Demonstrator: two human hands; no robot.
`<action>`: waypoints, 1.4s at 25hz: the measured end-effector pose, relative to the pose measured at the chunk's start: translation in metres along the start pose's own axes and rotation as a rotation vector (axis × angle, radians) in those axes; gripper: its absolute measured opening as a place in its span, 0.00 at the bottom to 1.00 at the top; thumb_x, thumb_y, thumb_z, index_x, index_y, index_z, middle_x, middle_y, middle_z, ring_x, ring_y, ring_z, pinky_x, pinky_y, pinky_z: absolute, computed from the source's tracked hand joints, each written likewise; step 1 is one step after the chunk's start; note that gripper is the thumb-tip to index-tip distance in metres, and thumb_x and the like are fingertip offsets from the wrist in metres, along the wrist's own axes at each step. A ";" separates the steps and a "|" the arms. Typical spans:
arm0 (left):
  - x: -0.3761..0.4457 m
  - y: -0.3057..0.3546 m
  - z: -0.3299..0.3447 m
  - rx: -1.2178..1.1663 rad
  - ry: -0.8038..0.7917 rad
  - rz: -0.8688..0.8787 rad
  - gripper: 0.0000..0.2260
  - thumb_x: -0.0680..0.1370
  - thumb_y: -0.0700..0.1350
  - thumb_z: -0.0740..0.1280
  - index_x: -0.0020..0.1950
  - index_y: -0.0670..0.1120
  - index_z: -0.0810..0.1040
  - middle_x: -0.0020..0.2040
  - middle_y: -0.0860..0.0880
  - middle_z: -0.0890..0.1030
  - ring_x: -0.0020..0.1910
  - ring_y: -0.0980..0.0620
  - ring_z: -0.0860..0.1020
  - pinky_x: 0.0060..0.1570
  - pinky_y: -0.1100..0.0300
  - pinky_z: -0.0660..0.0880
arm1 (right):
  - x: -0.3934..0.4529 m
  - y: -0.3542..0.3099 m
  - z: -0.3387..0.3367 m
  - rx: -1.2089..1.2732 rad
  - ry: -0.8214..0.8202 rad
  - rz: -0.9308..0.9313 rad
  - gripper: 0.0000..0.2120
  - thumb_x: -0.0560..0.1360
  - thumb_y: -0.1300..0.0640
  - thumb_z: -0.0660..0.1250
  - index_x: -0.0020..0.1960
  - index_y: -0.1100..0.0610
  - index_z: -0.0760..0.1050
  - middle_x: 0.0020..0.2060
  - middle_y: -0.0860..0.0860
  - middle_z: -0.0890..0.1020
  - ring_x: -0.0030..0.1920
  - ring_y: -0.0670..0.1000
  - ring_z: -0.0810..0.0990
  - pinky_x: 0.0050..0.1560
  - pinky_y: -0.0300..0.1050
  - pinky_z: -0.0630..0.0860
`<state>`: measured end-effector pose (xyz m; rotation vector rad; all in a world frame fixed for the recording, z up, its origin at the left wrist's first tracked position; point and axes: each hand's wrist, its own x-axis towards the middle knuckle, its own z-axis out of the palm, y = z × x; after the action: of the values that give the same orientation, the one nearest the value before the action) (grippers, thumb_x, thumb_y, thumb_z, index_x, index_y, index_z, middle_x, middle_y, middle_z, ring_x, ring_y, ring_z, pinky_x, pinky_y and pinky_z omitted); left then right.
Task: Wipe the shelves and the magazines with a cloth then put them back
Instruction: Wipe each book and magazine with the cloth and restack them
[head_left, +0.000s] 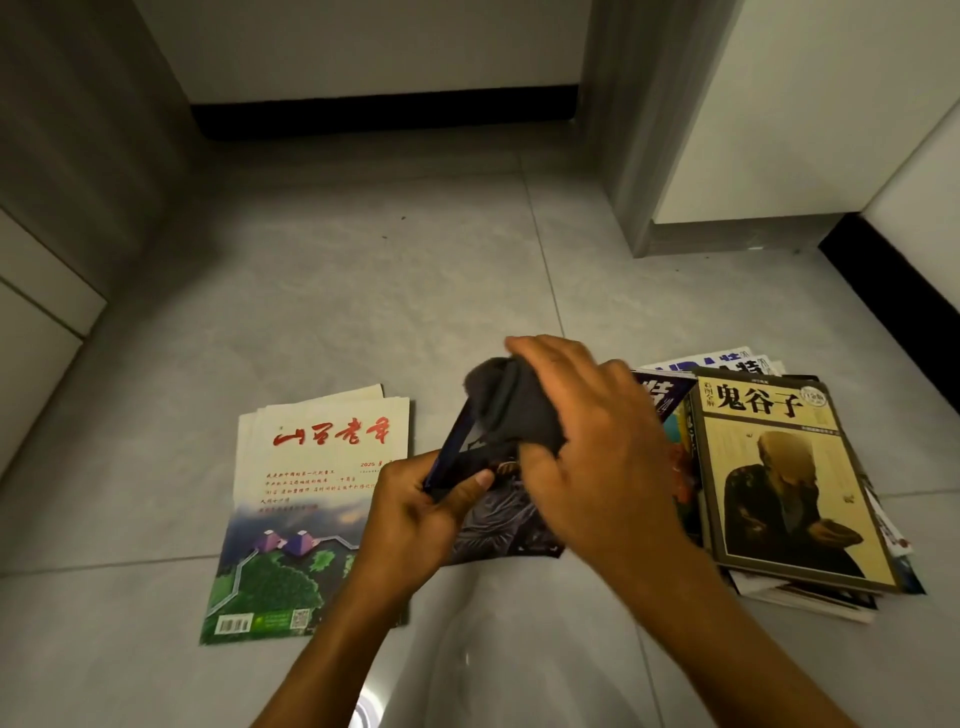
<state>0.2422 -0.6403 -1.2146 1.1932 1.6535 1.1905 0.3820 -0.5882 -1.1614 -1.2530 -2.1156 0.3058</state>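
Here my left hand (415, 512) pinches the thin, floppy dark magazine (498, 525) by its edge; my right hand (587, 441), closed on the soft cloth (511, 410), presses it.

- Views: one, a wide-angle camera worn on the person's head.
- Facing: forward and steeply down at the tiled floor (322, 291).
- Nearness: close; both forearms enter from the bottom edge, and the left hand (415, 512) and right hand (587, 431) meet just below the middle of the frame.
- Far field: a dark baseboard (384, 111) under a pale wall along the top.
- Sides: a cabinet front (36, 291) at left, a grey door frame (618, 130) at upper right; straight lines bow toward the edges.
- Shared ground: none, being a single view.
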 end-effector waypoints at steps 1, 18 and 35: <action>0.000 0.000 -0.004 -0.021 0.001 0.005 0.08 0.75 0.42 0.70 0.41 0.56 0.78 0.38 0.62 0.83 0.40 0.61 0.82 0.38 0.69 0.77 | 0.001 0.021 -0.004 -0.023 -0.015 0.057 0.28 0.69 0.59 0.65 0.69 0.52 0.68 0.61 0.49 0.76 0.52 0.47 0.70 0.50 0.43 0.68; 0.019 0.001 -0.023 -0.057 0.270 -0.080 0.08 0.73 0.42 0.73 0.43 0.56 0.80 0.38 0.57 0.84 0.40 0.57 0.83 0.44 0.58 0.80 | 0.009 0.108 -0.013 0.088 0.105 0.520 0.21 0.77 0.63 0.65 0.69 0.56 0.69 0.61 0.57 0.75 0.60 0.57 0.73 0.61 0.49 0.70; 0.027 0.014 -0.008 -0.163 0.292 -0.474 0.07 0.77 0.48 0.68 0.45 0.46 0.80 0.34 0.48 0.84 0.33 0.50 0.83 0.32 0.58 0.79 | -0.033 0.019 -0.007 1.551 -0.059 1.367 0.15 0.73 0.60 0.67 0.58 0.63 0.77 0.47 0.61 0.85 0.40 0.59 0.85 0.30 0.47 0.80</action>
<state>0.2307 -0.6151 -1.2007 0.4990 1.8744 1.1968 0.4102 -0.6075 -1.1792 -1.2465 -0.1886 1.9755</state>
